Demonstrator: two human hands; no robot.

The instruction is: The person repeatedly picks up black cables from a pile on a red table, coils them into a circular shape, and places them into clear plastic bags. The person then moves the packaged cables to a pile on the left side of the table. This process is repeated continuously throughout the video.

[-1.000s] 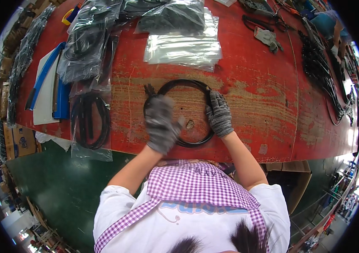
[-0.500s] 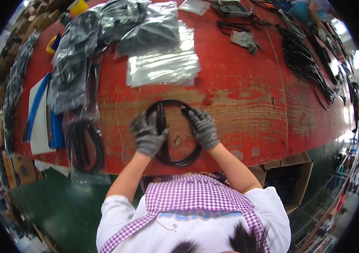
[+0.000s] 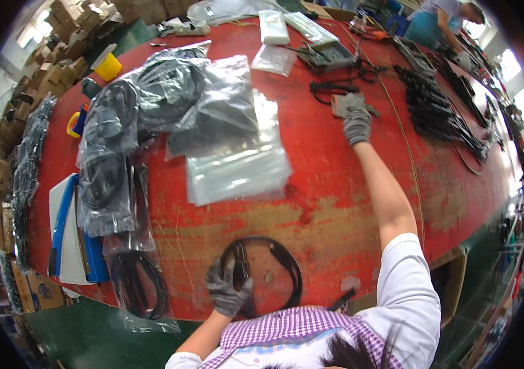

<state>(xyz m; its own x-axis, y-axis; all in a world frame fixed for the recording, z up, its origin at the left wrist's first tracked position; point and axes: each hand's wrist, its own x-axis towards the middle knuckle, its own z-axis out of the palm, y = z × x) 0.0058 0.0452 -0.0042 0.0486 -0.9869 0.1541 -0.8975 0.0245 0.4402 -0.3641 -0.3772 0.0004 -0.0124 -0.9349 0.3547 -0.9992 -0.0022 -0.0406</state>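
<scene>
A black cable wound into a ring (image 3: 296,270) lies on the worn red table in front of me. My left hand (image 3: 228,290), in a grey glove, is closed round the left side of this coil, by a thicker black section. My right hand (image 3: 357,126), gloved too, is stretched far forward to the right. It lies over the near edge of a loose grey work glove (image 3: 339,104), beside short black cables (image 3: 326,89). Its fingertips blend into that glove, so whether they grip it is unclear.
Bagged black cables (image 3: 111,123) cover the left side, beside flat clear plastic bags (image 3: 237,175). Blue-and-white folders (image 3: 68,234) stand at the left edge. Bundled black cables (image 3: 434,101) lie at the right. A co-worker (image 3: 443,24) is at the far right.
My right hand has let go of the coil and reached forward right to the loose glove. My left hand stays at the coil. The view has tilted toward the table's far side.
</scene>
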